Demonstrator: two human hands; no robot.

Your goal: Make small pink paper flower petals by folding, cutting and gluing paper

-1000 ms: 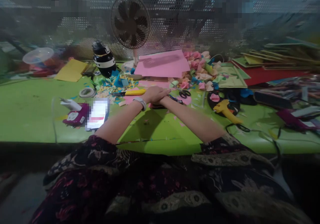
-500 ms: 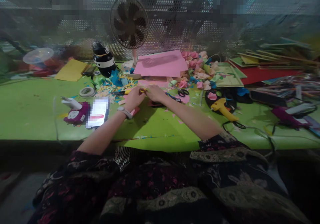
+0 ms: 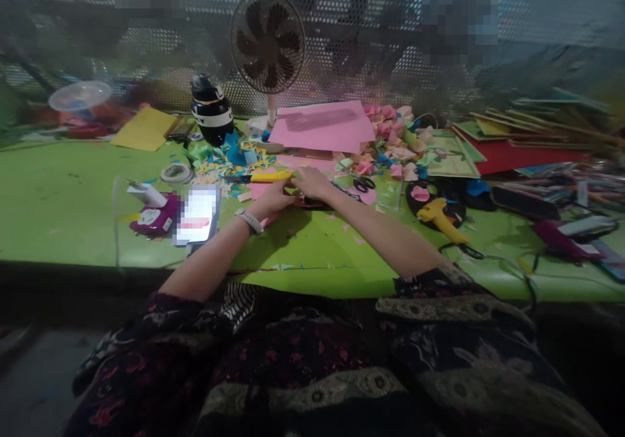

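My left hand [image 3: 274,198], with a pale watch on its wrist, is low over the table with its fingers curled. Close beside it, my right hand [image 3: 312,183] has bent fingers reaching toward the left fingertips. Whatever lies between the fingers is hidden or too small to make out. A yellow ribbed tool [image 3: 270,176], perhaps a cutter, lies just beyond my left hand, its right end close to my right fingertips. Pink paper [image 3: 261,193] shows beside the left hand. Black-handled scissors [image 3: 364,184] rest to the right of my right hand.
A lit phone [image 3: 196,215], a tape roll [image 3: 176,173] and a purple device [image 3: 155,217] stand left. Behind are paper scraps, a black bottle [image 3: 212,114], a fan [image 3: 267,41] and pink sheets [image 3: 325,127]. A yellow glue gun [image 3: 444,221] with its cord lies right.
The view has shifted, so the table's things appear farther right. My left hand has drawn down toward me, uncovering the yellow tool. My right hand stays close to it.
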